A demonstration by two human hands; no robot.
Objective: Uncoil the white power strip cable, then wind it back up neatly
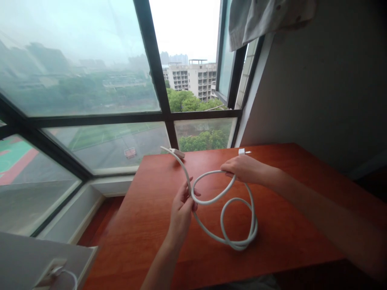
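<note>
Spanning the left and centre, the window (165, 92) has dark metal bars and smooth glass, giving on hazy buildings and trees; a plain matt wall (326, 88) closes the right side. The bench (287, 225) is a flat, reddish-brown top with wood grain and a slight sheen, set into the corner under the window, and it bears the work. A pale, soft, creased cloth (266, 16) hangs from above beside the open sash. The cable (238, 244) is thick, white, smooth and round in section, and seems stiff enough to hold wide curves. Two of its loops lie flat near the middle of the bench, overlapping at their near edge, and one arc rises clear of the surface because both hands lift it. The right hand (242, 169), palm down, is curled closed over the far end of that arc. The left hand (181, 205), thumb side up, pinches the cable where a strand runs away toward the window. A small white plug (242, 152) shows just beyond the right hand; a slim white connector (177, 153) rests at the far bench edge. A wall socket (50, 272) sits low at left, apart from all this
</note>
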